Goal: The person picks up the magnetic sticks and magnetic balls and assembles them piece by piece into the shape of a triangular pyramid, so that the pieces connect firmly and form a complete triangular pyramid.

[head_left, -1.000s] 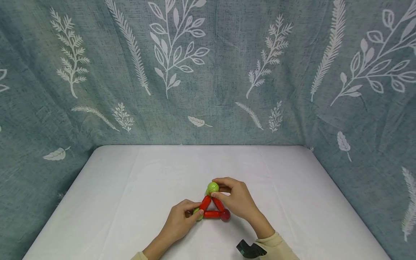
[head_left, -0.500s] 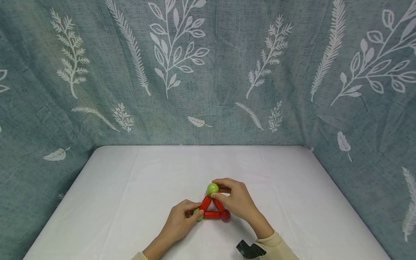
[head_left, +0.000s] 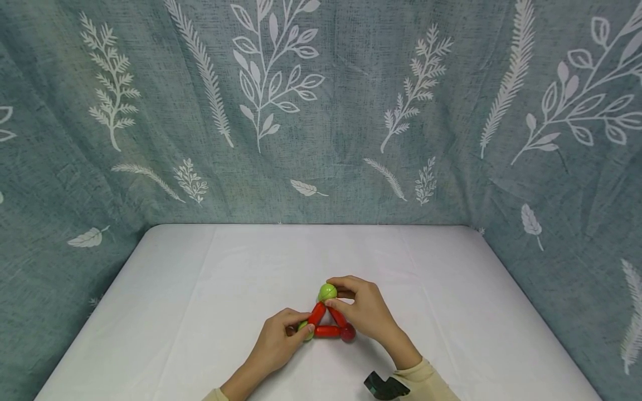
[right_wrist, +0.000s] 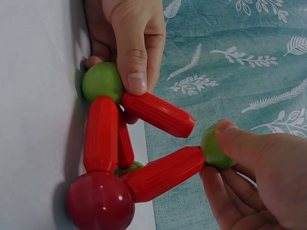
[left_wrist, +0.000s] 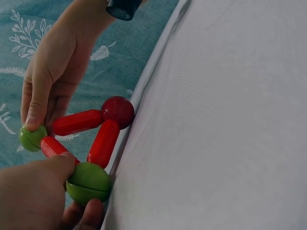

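Observation:
Red rods and round balls of a ball-and-rod building toy form a small frame on the table. My left hand (head_left: 277,340) pinches the green ball (left_wrist: 88,183) at the left corner, its thumb also against a red rod (right_wrist: 158,115). That rod's far end stands slightly apart from the upper green ball (right_wrist: 216,146) in the right wrist view. This upper ball is pinched between thumb and fingers of my right hand (head_left: 366,306). Another red rod (right_wrist: 165,173) links it to the dark red ball (right_wrist: 100,201). A further green ball (right_wrist: 129,166) lies behind, mostly hidden.
The white-covered table (head_left: 225,267) stretches around the frame. Behind it and at both sides hangs a teal curtain (head_left: 346,111) with white leaf prints. A dark wrist camera (head_left: 385,385) sits at the right sleeve.
My right hand has come down very slightly with its green ball, lower toward the rods. The left hand and the dark red ball stay in place.

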Demonstrator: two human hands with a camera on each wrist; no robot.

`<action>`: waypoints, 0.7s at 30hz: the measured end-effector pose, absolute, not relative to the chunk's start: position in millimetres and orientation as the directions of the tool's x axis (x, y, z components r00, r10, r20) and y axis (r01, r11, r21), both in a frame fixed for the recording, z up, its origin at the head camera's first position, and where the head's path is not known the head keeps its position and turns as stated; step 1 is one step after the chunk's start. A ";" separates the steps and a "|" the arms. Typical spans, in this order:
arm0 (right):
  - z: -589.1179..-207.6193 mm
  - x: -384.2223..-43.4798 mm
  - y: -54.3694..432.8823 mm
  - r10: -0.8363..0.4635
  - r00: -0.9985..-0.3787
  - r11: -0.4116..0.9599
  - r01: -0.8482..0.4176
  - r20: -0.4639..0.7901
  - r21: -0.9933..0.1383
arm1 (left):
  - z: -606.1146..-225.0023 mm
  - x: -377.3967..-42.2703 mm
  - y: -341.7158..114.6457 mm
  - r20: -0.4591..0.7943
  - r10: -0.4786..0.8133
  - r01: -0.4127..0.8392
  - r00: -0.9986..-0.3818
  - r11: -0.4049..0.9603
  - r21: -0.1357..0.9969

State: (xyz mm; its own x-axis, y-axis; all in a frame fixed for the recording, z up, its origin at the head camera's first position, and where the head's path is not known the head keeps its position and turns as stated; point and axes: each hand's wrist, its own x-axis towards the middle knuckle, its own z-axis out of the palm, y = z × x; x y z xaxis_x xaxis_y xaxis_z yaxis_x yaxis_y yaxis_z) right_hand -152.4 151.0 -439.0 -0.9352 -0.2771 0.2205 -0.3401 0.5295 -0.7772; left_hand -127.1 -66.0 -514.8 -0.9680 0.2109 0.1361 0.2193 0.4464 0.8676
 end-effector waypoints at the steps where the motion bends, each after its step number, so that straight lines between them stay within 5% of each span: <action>1: -439.4 -152.6 150.9 -0.280 -0.934 0.531 -0.343 0.221 -0.775 | -514.9 -127.2 -66.0 0.136 0.210 0.219 -0.968 0.447 0.867; 21: -438.3 -150.4 146.9 -0.313 -0.913 0.546 -0.397 0.260 -0.738 | -512.6 -126.2 -66.4 0.127 0.202 0.207 -0.971 0.455 0.866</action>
State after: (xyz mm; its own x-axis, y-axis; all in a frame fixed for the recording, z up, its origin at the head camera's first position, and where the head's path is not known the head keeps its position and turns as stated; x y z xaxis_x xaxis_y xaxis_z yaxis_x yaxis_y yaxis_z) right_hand -150.4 146.9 -438.3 -0.9135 -0.3131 0.2599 -0.3970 0.5460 -0.7377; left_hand -126.2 -66.4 -512.6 -0.9712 0.2017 0.1266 0.2074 0.4549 0.8661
